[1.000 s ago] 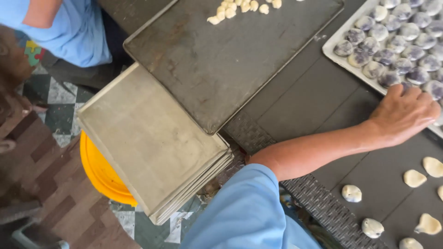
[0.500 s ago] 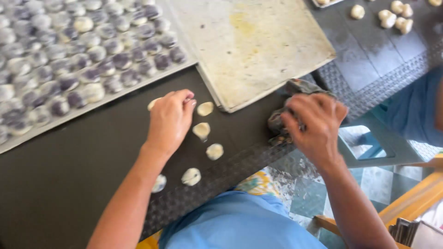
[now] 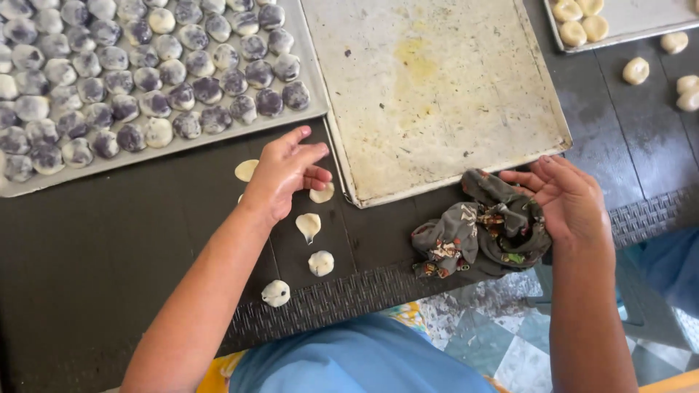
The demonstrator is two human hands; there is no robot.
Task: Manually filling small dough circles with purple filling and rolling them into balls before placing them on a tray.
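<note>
Far left: tray of dough balls (image 3: 145,73) on the table (image 3: 87,240).
Centre: empty tray (image 3: 437,94) just right of it.
Near edge: left hand (image 3: 284,175) among loose dough pieces (image 3: 308,225); right hand (image 3: 568,200) touching the cloth (image 3: 480,229).
Far right: third tray (image 3: 633,22).

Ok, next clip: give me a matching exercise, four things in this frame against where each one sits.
Things:
1. crumpled dark patterned cloth
2. stained empty metal baking tray
3. metal tray of purple-speckled dough balls
4. small pale dough pieces

Places:
A. top left of the dark table
B. under the right hand, at the table's front edge
C. centre, between the two hands
D. loose on the table by the left hand

Pairs: 1-B, 2-C, 3-A, 4-D
</note>
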